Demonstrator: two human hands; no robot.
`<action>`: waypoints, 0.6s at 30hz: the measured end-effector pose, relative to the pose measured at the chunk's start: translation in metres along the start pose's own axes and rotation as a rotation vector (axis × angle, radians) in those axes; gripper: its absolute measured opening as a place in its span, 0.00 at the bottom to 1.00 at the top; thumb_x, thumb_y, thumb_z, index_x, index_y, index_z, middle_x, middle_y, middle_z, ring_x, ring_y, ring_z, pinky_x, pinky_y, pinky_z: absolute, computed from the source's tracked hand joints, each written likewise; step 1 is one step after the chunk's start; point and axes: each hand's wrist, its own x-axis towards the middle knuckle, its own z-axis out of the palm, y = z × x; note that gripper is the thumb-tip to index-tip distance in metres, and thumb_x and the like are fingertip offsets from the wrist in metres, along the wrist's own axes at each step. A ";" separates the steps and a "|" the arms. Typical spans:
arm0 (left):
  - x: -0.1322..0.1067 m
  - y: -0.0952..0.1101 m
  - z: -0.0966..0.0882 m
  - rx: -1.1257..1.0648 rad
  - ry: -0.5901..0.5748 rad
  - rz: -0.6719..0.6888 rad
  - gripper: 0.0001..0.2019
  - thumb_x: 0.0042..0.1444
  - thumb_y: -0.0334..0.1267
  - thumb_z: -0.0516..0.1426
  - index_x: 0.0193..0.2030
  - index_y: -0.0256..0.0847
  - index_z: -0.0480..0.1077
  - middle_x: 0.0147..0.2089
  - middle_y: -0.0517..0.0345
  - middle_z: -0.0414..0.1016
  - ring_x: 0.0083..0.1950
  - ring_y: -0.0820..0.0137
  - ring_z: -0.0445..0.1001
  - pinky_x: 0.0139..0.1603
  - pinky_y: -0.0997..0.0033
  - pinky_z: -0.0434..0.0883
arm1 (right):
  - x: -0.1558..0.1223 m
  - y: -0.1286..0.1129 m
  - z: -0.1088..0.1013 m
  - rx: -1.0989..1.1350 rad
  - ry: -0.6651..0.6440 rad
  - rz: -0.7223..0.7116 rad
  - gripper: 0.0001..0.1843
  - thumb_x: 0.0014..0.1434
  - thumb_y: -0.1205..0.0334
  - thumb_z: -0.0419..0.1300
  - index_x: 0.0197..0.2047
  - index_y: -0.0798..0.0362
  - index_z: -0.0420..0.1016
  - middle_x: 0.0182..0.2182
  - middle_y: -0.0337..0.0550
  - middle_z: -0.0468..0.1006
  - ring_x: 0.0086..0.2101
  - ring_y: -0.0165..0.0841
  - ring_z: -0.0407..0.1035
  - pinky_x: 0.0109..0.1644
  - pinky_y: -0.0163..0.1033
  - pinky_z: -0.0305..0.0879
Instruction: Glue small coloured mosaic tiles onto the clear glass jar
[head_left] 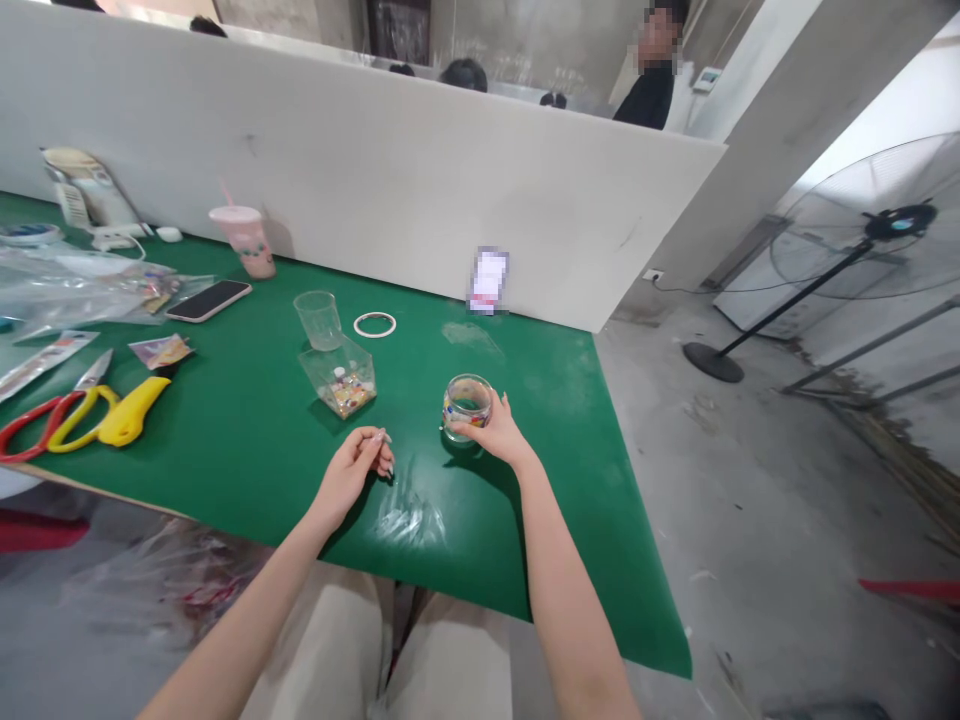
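My right hand [495, 432] is wrapped round a small clear glass cup [466, 394] with coloured pieces round its lower side, held at the green tabletop. Whether its base touches the table I cannot tell. To its left, my left hand [360, 462] rests near the table's front with fingers curled and pinched together; what they hold, if anything, is too small to make out. Just beyond that hand stands an open clear container [319, 378] with small coloured pieces [351, 397] in it. A clear plastic cup [318, 322] is behind it, beside a white ring [374, 325].
On the left of the green table [547, 400] lie scissors [56, 420], a yellow-handled tool [135, 412], a dark phone [208, 300] and plastic bags [67, 285]. A pink cup [246, 240] stands by the white partition [375, 190]. Another phone [489, 280] leans there. A fan [900, 222] stands right.
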 end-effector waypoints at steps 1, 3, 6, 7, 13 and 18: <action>0.001 0.000 0.000 -0.004 0.009 -0.010 0.16 0.52 0.52 0.58 0.35 0.41 0.65 0.25 0.65 0.69 0.25 0.76 0.68 0.30 0.74 0.69 | -0.001 0.000 -0.006 -0.111 -0.002 -0.030 0.45 0.34 0.51 0.74 0.56 0.47 0.65 0.55 0.46 0.70 0.63 0.44 0.53 0.68 0.57 0.16; 0.003 0.000 -0.001 0.010 0.014 -0.031 0.17 0.49 0.52 0.60 0.35 0.41 0.66 0.26 0.63 0.71 0.26 0.75 0.70 0.31 0.74 0.70 | -0.005 -0.001 -0.019 -0.304 0.004 -0.086 0.49 0.32 0.48 0.74 0.59 0.46 0.62 0.58 0.47 0.67 0.63 0.45 0.53 0.67 0.58 0.16; 0.004 0.000 -0.002 0.035 0.009 -0.045 0.18 0.48 0.53 0.61 0.36 0.40 0.67 0.28 0.59 0.74 0.28 0.72 0.73 0.32 0.72 0.71 | -0.012 -0.004 -0.036 -0.508 0.070 -0.116 0.49 0.28 0.46 0.74 0.56 0.45 0.65 0.56 0.47 0.68 0.62 0.50 0.54 0.66 0.61 0.18; 0.004 0.000 -0.003 0.035 0.007 -0.042 0.18 0.48 0.53 0.61 0.36 0.41 0.67 0.28 0.58 0.75 0.28 0.72 0.73 0.32 0.72 0.71 | -0.014 -0.005 -0.039 -0.595 0.096 -0.092 0.48 0.28 0.45 0.74 0.54 0.46 0.66 0.53 0.48 0.69 0.59 0.51 0.57 0.66 0.64 0.23; 0.003 0.001 -0.003 0.082 -0.052 -0.065 0.16 0.47 0.50 0.61 0.36 0.39 0.71 0.25 0.60 0.73 0.22 0.75 0.67 0.26 0.74 0.67 | -0.016 -0.011 -0.032 -0.950 0.114 0.184 0.34 0.40 0.42 0.68 0.45 0.53 0.66 0.45 0.55 0.71 0.48 0.52 0.66 0.50 0.55 0.59; 0.002 -0.002 -0.003 0.102 -0.049 -0.052 0.16 0.48 0.49 0.60 0.35 0.38 0.71 0.23 0.63 0.70 0.21 0.77 0.64 0.24 0.75 0.64 | -0.011 -0.004 -0.034 -0.919 0.072 0.307 0.30 0.42 0.44 0.68 0.41 0.53 0.64 0.41 0.51 0.74 0.43 0.48 0.70 0.47 0.51 0.61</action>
